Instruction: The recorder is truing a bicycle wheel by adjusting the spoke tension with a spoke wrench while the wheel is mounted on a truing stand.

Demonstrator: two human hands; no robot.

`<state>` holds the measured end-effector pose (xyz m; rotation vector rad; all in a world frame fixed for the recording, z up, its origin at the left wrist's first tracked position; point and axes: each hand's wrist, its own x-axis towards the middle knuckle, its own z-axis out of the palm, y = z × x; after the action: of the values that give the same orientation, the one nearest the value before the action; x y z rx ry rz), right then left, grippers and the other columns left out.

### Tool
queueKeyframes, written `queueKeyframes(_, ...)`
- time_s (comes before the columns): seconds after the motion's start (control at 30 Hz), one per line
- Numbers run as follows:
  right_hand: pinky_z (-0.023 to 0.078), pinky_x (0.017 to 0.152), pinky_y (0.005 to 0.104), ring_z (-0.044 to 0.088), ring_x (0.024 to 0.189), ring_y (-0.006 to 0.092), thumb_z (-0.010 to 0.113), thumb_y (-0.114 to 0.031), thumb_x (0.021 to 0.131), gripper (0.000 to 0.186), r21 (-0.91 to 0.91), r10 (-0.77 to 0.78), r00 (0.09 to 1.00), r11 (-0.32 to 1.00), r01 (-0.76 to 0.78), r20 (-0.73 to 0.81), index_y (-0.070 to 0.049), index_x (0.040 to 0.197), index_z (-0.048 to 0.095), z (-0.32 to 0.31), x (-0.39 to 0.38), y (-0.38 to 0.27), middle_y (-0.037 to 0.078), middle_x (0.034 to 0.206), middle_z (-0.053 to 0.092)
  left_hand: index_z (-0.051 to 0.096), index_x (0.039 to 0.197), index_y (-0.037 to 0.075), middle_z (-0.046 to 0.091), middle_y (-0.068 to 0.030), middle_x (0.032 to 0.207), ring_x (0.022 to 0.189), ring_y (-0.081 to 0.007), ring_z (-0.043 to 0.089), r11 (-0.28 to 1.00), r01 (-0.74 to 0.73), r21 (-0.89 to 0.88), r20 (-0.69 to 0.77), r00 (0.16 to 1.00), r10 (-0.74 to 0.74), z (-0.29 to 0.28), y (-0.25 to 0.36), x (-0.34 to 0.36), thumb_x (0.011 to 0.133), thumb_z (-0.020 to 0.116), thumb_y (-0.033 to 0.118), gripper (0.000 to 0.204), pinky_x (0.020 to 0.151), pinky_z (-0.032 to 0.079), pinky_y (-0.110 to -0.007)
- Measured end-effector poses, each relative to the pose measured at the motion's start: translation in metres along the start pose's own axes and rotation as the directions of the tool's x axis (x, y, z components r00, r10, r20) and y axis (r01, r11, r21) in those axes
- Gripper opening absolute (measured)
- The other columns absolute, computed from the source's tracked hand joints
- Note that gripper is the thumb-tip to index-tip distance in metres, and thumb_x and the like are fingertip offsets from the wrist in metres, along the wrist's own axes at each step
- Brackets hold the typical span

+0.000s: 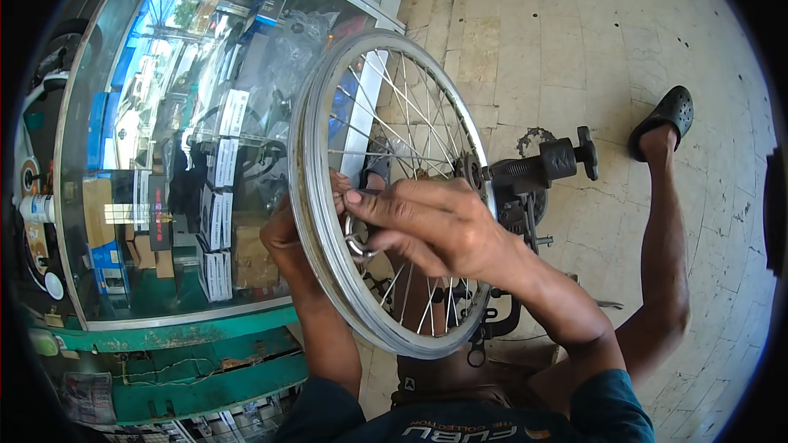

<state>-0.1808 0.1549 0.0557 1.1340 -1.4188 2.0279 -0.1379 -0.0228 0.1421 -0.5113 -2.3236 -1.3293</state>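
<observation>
A bare bicycle wheel (313, 258) with a silver rim and thin spokes stands tilted in front of me, with no tire on it. My left hand (281, 226) reaches round the rim's left side. Its fingertips show inside the rim near the spokes, and the rim hides the rest. My right hand (439, 221) comes across the spokes from the right, thumb and fingers pinched together at the rim's inner edge. From under these fingers a shiny curved metal tool (357, 246) shows, ring-like in shape. The fingers cover part of it, so its exact kind is unclear.
A black stand clamp (550, 164) with a knob is beside the hub. On the left, a glass display case (238, 275) holds boxes and packaged parts, with green shelving (205, 377) below. My foot in a black clog (665, 119) rests on the tiled floor (574, 49).
</observation>
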Motion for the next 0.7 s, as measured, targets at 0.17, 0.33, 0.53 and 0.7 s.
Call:
queueKeyframes(0.17,0.048,0.057,0.0275,0.05,0.057,0.0153,0.081,-0.018,0.083,0.053,0.046,0.014,1.0,0.999,-0.013,-0.014,0.004,0.129,0.067,0.01,-0.008,0.002,0.01,0.076,0.065,0.071,0.108,-0.001,0.073,-0.0133,0.102,0.093,-0.0246,0.071,0.966,-0.193,0.172,0.023,0.981,0.192,0.015,-0.007,-0.008,0.086,0.071,0.005,0.023,0.085,0.059,-0.038)
queueKeyframes(0.33,0.043,0.054,0.0268,0.051,0.059,0.015,0.08,-0.018,0.085,0.045,0.122,0.084,0.991,0.99,-0.071,-0.105,0.005,0.122,0.071,0.019,0.0,0.002,0.009,0.078,0.065,0.07,0.111,-0.001,0.073,-0.0146,0.101,0.099,-0.0286,0.069,0.998,0.051,-0.027,-0.328,0.943,-0.057,0.037,-0.004,-0.023,0.086,0.071,0.007,0.026,0.093,0.056,-0.043)
queueKeyframes(0.53,0.041,0.05,0.0273,0.049,0.056,0.0142,0.077,-0.016,0.088,0.025,-0.039,0.078,0.941,0.995,-0.097,-0.33,0.005,0.102,0.074,0.028,0.004,-0.005,0.008,0.075,0.065,0.068,0.115,-0.001,0.072,-0.0158,0.103,0.101,-0.0296,0.069,0.926,0.165,-0.339,-0.234,0.939,-0.253,0.029,-0.004,-0.023,0.086,0.072,0.011,0.031,0.095,0.055,-0.044)
queueKeyframes(0.7,0.039,0.048,0.0261,0.047,0.053,0.0136,0.075,-0.014,0.089,0.017,0.025,0.319,0.92,0.946,-0.322,-0.227,0.002,0.09,0.072,0.014,0.015,-0.017,0.007,0.073,0.066,0.067,0.118,-0.003,0.073,-0.0151,0.105,0.097,-0.0271,0.07,0.975,0.187,-0.123,-0.173,0.963,-0.206,0.021,0.01,-0.027,0.086,0.072,0.012,0.036,0.092,0.056,-0.042)
